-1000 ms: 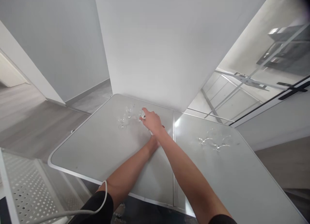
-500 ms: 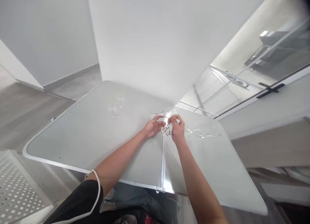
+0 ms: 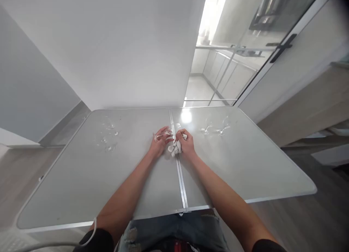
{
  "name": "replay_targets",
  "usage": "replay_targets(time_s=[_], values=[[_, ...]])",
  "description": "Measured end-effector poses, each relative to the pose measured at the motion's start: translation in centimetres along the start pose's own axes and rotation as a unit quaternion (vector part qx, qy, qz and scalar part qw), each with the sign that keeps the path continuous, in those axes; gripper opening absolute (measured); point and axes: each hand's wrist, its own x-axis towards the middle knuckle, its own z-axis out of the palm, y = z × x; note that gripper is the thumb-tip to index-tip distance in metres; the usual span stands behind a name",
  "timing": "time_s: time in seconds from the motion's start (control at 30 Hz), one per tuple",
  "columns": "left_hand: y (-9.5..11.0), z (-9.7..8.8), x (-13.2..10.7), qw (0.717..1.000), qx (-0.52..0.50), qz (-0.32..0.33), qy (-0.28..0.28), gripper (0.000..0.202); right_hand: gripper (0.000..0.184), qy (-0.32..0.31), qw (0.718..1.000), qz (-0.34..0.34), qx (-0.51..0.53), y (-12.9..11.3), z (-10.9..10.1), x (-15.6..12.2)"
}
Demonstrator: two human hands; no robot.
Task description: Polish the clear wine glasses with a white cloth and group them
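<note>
Pale wall (image 3: pixel 122 56) and a glazed partition (image 3: pixel 226 66) stand beyond the grey table (image 3: pixel 240 165), whose metal seam (image 3: pixel 181 181) runs away from me between my forearms. My left grip (image 3: pixel 158 146) is closed around a clear glass (image 3: pixel 160 135), tipped nearly sideways above the table, one round end showing past my fingers on the left, the other pointing toward my right grip (image 3: pixel 187 144). That one is clamped on a crumpled white cloth (image 3: pixel 177 148), which hangs just beside the glass; whether the two touch, I cannot tell. More clear glassware stands well apart from my hands: left glassware (image 3: pixel 110 148) and right glassware (image 3: pixel 206 129).
</note>
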Motion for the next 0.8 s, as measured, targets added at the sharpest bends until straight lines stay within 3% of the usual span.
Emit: replay_targets(time_s=[0.2, 0.27, 0.37, 0.43, 0.57, 0.7, 0.8], values=[[0.0, -0.4, 0.5, 0.999, 0.019, 0.031, 0.036, 0.052, 0.042, -0.101, 0.994, 0.033, 0.008, 0.5, 0.5, -0.4], [0.2, -0.4, 0.5, 0.998, 0.015, 0.044, 0.044, 0.048, 0.045, -0.069, 0.996, 0.039, 0.045, 0.6, 0.1, -0.1], [0.3, -0.5, 0.6, 0.995, 0.018, 0.067, 0.067, 0.045, 0.057, 0.068, 0.989, 0.039, 0.129, 1.0, -0.8, 0.8], [0.3, -0.5, 0.6, 0.994, 0.032, 0.072, 0.075, 0.044, 0.065, 0.116, 0.978, 0.06, 0.165, 1.1, -1.5, 1.4], [0.2, -0.4, 0.5, 0.992, 0.047, 0.083, 0.079, 0.045, 0.073, 0.088, 0.979, 0.1, 0.152, 0.6, -2.1, 1.8], [0.3, -0.5, 0.5, 0.99, 0.047, 0.097, 0.087, 0.044, 0.08, 0.11, 0.98, 0.14, 0.094, 0.2, -2.3, 1.7], [0.5, -0.6, 0.5, 0.99, 0.042, 0.096, 0.093, 0.041, 0.067, 0.102, 0.978, 0.141, 0.113, 0.7, -2.5, 2.1]])
